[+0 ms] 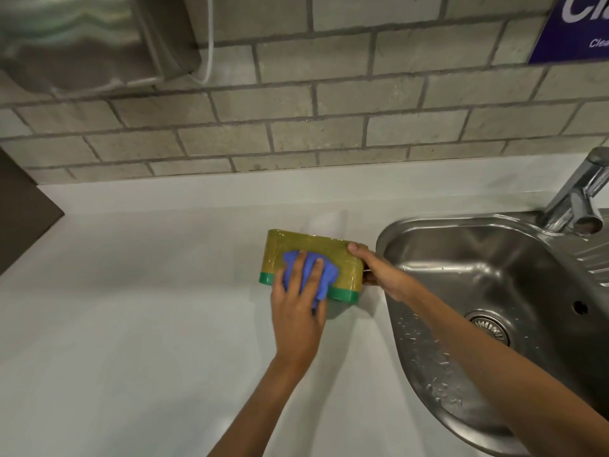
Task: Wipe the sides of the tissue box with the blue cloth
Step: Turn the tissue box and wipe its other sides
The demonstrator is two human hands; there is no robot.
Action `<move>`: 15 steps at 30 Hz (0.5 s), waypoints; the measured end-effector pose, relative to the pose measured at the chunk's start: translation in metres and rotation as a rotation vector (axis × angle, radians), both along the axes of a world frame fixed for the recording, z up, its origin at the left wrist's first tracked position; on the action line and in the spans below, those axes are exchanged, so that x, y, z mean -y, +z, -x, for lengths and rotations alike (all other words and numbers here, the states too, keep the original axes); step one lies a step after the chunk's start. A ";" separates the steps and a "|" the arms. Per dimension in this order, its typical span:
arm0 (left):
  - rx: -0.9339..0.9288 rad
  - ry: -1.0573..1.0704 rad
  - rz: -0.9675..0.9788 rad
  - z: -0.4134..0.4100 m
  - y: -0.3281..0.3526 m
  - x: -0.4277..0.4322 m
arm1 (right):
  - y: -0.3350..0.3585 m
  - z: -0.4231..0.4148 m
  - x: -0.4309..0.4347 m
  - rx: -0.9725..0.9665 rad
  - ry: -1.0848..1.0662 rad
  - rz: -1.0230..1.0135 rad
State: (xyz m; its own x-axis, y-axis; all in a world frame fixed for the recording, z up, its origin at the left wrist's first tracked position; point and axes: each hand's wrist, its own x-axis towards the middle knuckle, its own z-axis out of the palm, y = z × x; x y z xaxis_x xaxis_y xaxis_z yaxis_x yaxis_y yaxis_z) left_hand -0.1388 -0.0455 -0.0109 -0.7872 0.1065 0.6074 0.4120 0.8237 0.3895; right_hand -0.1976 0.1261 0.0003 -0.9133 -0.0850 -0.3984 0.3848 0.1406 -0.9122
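A yellow-gold tissue box [316,250] with a green base stands tipped on the white counter [148,291], its broad glittery side facing up toward me. My left hand [298,311] presses a crumpled blue cloth [311,275] flat against the lower middle of that side. My right hand [379,270] grips the box's right end, thumb on top, fingers wrapped round the far side. The cloth hides part of the green base.
A wet stainless-steel sink [494,291] lies directly right of the box, with a chrome tap [576,196] at its back right. A grey brick wall [296,127] rises behind the counter. A metal dispenser [82,37] hangs top left, and a purple sign [573,24] top right.
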 end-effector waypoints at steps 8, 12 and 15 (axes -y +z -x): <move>0.062 0.045 -0.110 0.015 0.021 -0.033 | -0.003 0.004 0.004 -0.005 -0.005 0.000; -0.030 -0.048 0.021 -0.001 -0.001 -0.014 | 0.000 0.004 -0.001 -0.013 0.010 -0.023; 0.037 0.111 -0.092 0.012 0.000 0.014 | 0.005 0.002 0.000 -0.006 0.023 -0.060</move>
State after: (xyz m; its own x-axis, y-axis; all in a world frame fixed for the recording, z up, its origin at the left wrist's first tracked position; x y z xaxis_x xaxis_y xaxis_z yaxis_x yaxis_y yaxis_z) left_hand -0.1511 -0.0599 -0.0110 -0.8129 -0.0376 0.5812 0.3042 0.8236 0.4787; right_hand -0.1999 0.1262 0.0053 -0.9138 -0.0818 -0.3979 0.3755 0.2037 -0.9041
